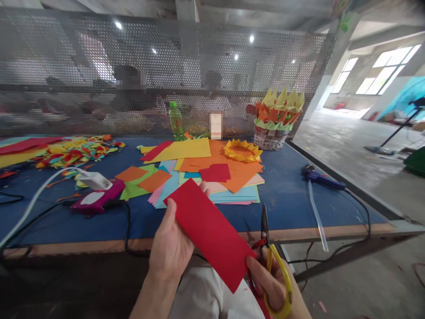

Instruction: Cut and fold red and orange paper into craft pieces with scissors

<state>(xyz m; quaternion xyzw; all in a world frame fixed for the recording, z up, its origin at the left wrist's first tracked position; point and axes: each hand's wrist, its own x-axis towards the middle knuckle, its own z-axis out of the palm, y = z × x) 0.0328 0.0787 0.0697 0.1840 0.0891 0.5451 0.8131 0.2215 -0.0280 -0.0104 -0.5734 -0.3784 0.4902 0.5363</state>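
A long red sheet of paper [212, 235] slants across the middle in front of me. My left hand [174, 239] grips its upper left end, thumb on top and the other fingers mostly hidden behind. At the lower right corner, my right hand [272, 283] pinches the same sheet between thumb and finger. Scissors [264, 226] with yellow and red handles also hang in my right hand, dark blades pointing up and apart from the paper. A red piece shows below that hand; whether it is separate I cannot tell.
Coloured paper [232, 196] lies stacked on the blue table [282, 195], with a yellow folded ring [242, 151]. A folded-paper basket [274, 128], green bottle [175, 122], purple power strip [98, 197] and blue glue gun [323, 179] stand around. Small scraps [76, 150] cover the left.
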